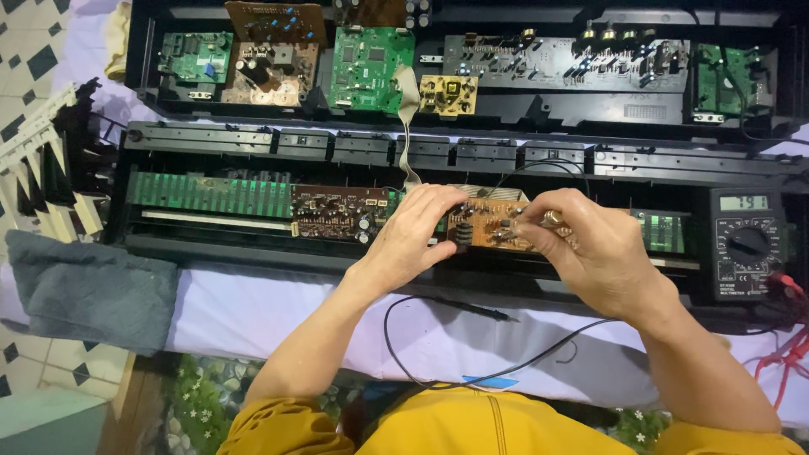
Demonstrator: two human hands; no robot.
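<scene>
Over the opened keyboard chassis [211, 244] in the head view, an orange circuit board [487, 227] is steadied at its left edge by the left hand [413, 236], whose fingers are curled down onto it, while the right hand [590, 248] is closed in a pinch around a small metal-tipped tool [552, 219] pressed to the board's right side. Just right of that hand a black multimeter [746, 244] is seen on the chassis, and a black probe lead [472, 310] is draped across the white cloth [253, 312] below the wrists.
</scene>
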